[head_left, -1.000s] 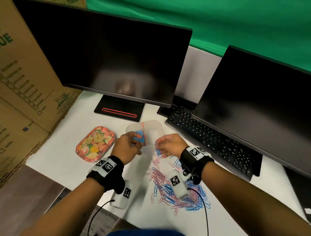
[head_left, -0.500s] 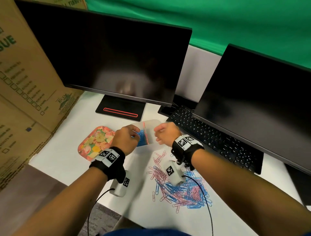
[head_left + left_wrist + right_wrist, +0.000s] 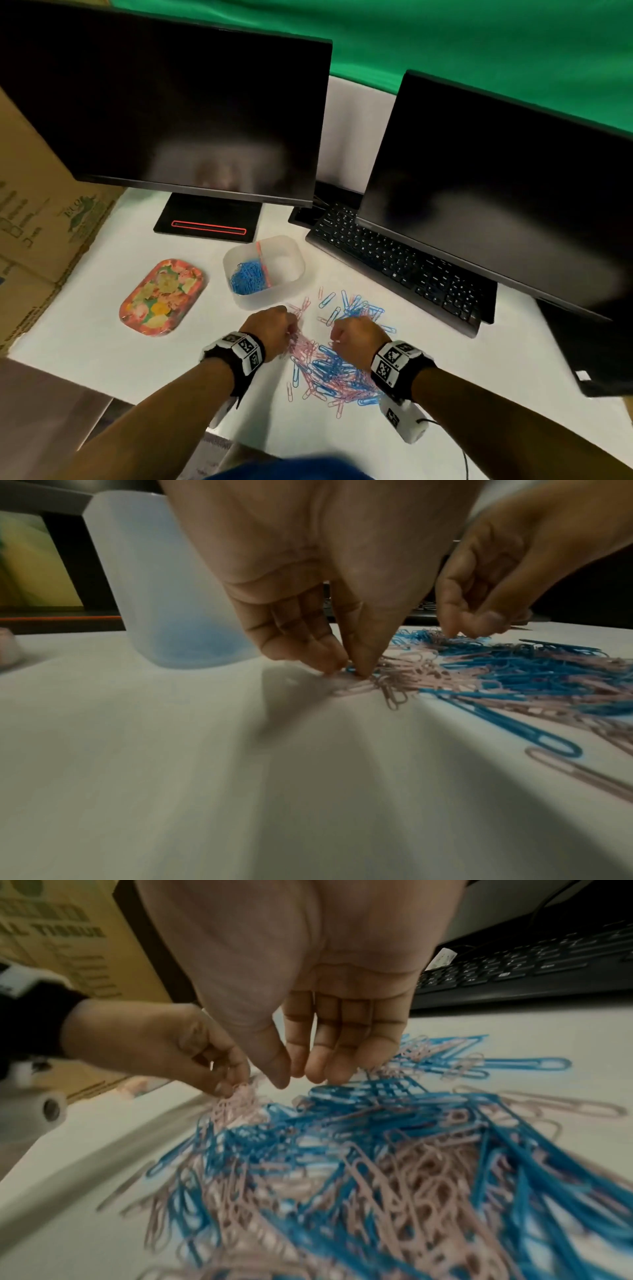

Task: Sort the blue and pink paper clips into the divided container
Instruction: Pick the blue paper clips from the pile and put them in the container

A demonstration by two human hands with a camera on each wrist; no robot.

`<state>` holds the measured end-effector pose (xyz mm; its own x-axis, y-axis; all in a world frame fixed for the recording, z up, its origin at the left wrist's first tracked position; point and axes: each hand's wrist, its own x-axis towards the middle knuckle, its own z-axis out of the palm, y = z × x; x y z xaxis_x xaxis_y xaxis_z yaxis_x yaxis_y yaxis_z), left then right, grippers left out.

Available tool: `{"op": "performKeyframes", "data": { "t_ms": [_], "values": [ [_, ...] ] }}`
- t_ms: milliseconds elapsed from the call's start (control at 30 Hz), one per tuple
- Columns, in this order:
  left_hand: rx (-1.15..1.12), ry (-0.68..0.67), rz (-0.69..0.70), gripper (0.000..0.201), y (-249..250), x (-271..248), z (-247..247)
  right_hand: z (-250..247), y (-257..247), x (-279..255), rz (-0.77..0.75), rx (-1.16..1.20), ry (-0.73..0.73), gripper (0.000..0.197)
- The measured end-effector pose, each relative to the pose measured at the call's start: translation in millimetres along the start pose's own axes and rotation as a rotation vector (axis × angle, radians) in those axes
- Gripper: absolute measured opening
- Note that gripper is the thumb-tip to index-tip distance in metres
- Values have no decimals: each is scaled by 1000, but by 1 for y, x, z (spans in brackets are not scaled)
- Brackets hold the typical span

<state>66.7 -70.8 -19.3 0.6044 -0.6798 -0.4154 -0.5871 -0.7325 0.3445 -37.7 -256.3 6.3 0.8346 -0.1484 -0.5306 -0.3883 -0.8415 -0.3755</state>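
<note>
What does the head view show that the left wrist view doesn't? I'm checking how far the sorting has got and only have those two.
Only the head view looks into the divided container: blue clips fill its left compartment, the right one looks bare, and a floral tray lies to its left. Only the left wrist view shows the left hand with its fingertips pressed together at the pile's pink edge; whether a clip is already pinched is unclear. Both show the mixed pile, the right hand and the container's frosted wall.
</note>
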Motion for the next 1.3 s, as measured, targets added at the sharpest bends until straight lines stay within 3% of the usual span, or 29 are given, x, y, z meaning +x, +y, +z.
{"op": "performKeyframes", "data": {
  "t_ms": [233, 433, 600, 700, 933, 1133, 1300],
  "values": [
    [6, -1, -23, 12, -2, 3, 4, 16, -9, -2, -82, -198, 19, 26],
    [-177, 59, -58, 9, -2, -4, 1, 16, -5, 3, -27, -108, 45, 19],
    [-418, 143, -86, 29, -1, -5, -4, 12, 5, 5, 29, 281, 118, 15],
    [-541, 179, -104, 30, 1, -4, -6, 5, 9, 5, 54, 432, 152, 13],
    [-696, 161, -113, 36, -2, -1, -8, -8, 11, 5, 97, 859, 55, 12],
    [-869, 91, -168, 12, 4, -2, -9, -16, 7, 3, 176, 1210, 42, 16],
    [-1157, 55, -234, 11, 19, -4, -16, -23, -6, 2, 203, 1382, 54, 17]
  ]
}}
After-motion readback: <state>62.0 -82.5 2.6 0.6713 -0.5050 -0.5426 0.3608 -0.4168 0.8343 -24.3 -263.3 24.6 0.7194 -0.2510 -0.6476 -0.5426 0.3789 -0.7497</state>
